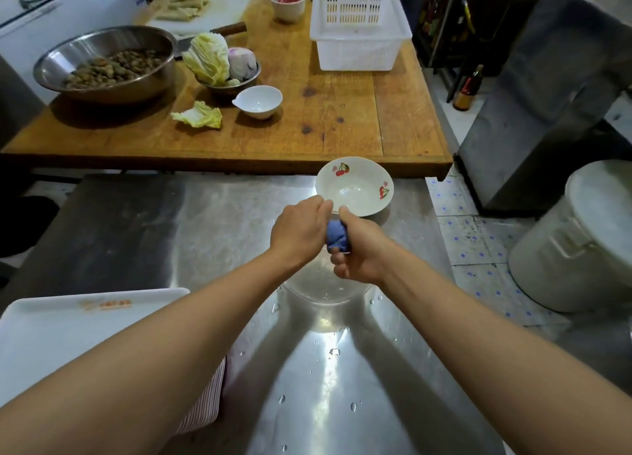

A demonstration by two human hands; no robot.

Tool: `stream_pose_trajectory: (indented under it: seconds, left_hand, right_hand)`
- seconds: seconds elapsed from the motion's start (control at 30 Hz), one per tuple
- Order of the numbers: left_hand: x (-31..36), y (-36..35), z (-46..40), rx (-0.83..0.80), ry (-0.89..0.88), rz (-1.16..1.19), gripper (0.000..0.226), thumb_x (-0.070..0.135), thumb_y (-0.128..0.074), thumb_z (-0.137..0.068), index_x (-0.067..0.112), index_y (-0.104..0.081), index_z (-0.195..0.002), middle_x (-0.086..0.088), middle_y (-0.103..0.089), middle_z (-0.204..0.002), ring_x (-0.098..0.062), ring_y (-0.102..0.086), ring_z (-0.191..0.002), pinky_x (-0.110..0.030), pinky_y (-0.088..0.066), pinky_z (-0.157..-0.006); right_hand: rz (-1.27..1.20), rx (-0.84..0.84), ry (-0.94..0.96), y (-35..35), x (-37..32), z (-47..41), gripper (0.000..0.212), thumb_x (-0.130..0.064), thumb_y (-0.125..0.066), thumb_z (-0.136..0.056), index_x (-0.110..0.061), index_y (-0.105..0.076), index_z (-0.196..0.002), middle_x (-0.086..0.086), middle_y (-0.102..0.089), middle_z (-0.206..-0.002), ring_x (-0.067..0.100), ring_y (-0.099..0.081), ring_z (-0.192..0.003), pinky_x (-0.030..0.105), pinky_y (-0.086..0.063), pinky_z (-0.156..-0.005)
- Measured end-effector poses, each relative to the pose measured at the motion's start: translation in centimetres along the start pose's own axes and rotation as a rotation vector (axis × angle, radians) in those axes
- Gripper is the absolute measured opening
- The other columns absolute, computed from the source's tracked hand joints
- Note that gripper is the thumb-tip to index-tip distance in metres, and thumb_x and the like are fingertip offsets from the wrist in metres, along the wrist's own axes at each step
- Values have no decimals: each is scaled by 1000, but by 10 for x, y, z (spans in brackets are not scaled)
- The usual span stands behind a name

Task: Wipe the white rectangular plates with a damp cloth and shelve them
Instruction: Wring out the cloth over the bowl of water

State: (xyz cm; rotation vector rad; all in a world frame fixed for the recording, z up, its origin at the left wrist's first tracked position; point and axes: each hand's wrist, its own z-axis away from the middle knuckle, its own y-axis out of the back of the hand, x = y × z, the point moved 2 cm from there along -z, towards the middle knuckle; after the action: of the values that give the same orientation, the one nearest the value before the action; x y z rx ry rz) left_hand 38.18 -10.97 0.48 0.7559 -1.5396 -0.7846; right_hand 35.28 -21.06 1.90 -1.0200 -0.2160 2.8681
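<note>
A smooth, wet stainless-steel counter point(342, 369) scattered with water drops fills the near scene, with a worn wooden table point(325, 119) beyond it carrying a wide metal bowl point(106, 63) of brown food and a white slotted plastic basket point(359, 30). A white rectangular plate point(68, 331), flat and glossy with a faint orange print near its far edge, lies at the near left of the counter, well apart from both hands. Near the counter's far edge, just in front of a round cherry-printed bowl point(355, 186), the left hand point(299, 230) and right hand point(359, 249) are clenched together around a bunched blue cloth point(337, 237), twisted between them.
</note>
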Motion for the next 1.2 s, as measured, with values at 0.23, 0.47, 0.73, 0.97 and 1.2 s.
stream_pose_trajectory:
  seconds: [0.23, 0.47, 0.73, 0.97, 1.2]
  left_hand:
    - [4, 15, 29, -229, 433, 541, 30, 31, -41, -99, 13, -46, -75, -8, -52, -61, -17, -46, -49, -23, -34, -43]
    - [31, 42, 63, -336, 755, 962, 15, 2, -45, -95, 2, -60, -94, -14, -62, -81, -22, -60, -68, -25, -53, -53]
    - [60, 82, 101, -362, 544, 936, 23, 15, -56, -93, 20, -58, -115, -9, -66, -110, -23, -64, -99, -38, -51, -88]
    - [59, 125, 158, -185, 372, 885, 30, -6, -64, -80, 17, -46, -86, -9, -59, -97, -25, -62, -93, -29, -54, -73]
    - [11, 166, 216, -279, 321, 940, 26, 3, -68, -79, 12, -49, -94, -4, -57, -82, -16, -57, -76, -21, -46, -59]
  right_hand:
    - [14, -41, 65, 8, 6, 24, 12, -26, -47, -98, -17, -55, -97, 8, -57, -97, 27, -59, -97, 42, -49, -86]
    - [-119, 84, 339, 19, 7, 50, 41, 23, -43, -82, -11, -58, -102, 11, -59, -102, 25, -62, -86, 37, -56, -76]
    - [67, 95, 677, 18, 13, 109, 44, 16, -47, -84, -22, -57, -104, 6, -62, -107, 21, -63, -95, 28, -57, -69]
    - [-9, 62, 568, -8, 48, 164, 24, -9, -45, -95, -15, -54, -117, 10, -63, -110, 25, -63, -100, 39, -56, -78]
    - [196, 277, 742, -66, 105, 196, 29, 12, -47, -84, -14, -59, -85, 8, -63, -79, 19, -61, -73, 17, -50, -54]
